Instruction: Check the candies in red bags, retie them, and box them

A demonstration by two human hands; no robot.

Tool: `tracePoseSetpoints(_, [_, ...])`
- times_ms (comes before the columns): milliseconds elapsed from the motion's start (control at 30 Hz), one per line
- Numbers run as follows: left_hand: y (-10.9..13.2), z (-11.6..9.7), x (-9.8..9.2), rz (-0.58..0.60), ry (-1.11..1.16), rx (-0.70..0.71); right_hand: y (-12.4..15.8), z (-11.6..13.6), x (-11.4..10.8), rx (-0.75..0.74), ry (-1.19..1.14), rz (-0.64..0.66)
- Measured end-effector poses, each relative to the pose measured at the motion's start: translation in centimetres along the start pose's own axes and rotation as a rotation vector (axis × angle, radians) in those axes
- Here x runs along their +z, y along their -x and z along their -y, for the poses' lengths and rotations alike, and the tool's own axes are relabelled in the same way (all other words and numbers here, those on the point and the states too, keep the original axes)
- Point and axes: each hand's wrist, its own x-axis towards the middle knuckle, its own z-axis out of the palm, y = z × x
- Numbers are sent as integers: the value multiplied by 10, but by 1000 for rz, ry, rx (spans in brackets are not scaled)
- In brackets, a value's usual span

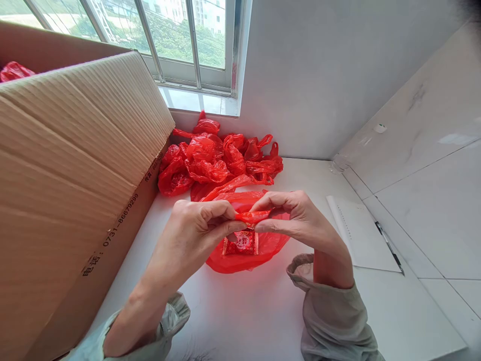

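Observation:
My left hand point(199, 235) pinches the left end of a small glossy red packet point(254, 217), thumb against fingers. The other end is between the thumb and fingers of my right hand point(296, 215). The packet hangs level over an opened-out red plastic bag point(225, 263) on the white table. Just below it, a red printed packet with serrated ends point(243, 244) lies on the bag. My left fingertips partly cover that packet's upper left.
A large cardboard box point(75, 165) stands at the left, with red plastic point(17, 71) showing inside. Crumpled red plastic bags point(214, 155) are heaped against the wall under the barred window. To the right lie a white notebook point(361, 240) and a pen point(390, 247). A clear bottle point(356, 145) lies in the corner.

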Motion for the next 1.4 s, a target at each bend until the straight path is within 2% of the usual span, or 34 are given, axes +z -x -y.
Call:
tracePoseSetpoints(233, [-1, 0, -2, 81, 42, -35, 2, 1, -2, 11, 2, -40])
tracePoseSetpoints(467, [-2, -2, -3, 131, 86, -66, 2, 1, 0, 16, 4, -14])
tracePoseSetpoints(600, [-2, -1, -3, 138, 41, -5, 2, 2, 1, -22, 41, -17])
tracePoseSetpoints(833, [1, -3, -2, -6, -177, 148, 1, 5, 1, -33, 41, -46])
tracePoseSetpoints(933, [6, -4, 0, -123, -292, 267, 0, 2, -2, 60, -59, 59])
tracePoseSetpoints(1000, [8, -5, 2, -161, -382, 350, -2, 0, -3, 90, -127, 126])
tracePoseSetpoints(1067, [9, -6, 4, -168, -449, 387, -4, -2, -2, 62, -167, 111])
tracePoseSetpoints(1167, [7, -7, 5, -138, -363, 278, -4, -2, 0, 16, -184, -3])
tracePoseSetpoints(1300, [2, -7, -2, 114, 102, -52, -1, 1, 2, -21, -141, -98])
tracePoseSetpoints(1400, [0, -3, -4, 229, 387, -148, 1, 3, 4, -38, -105, -97])
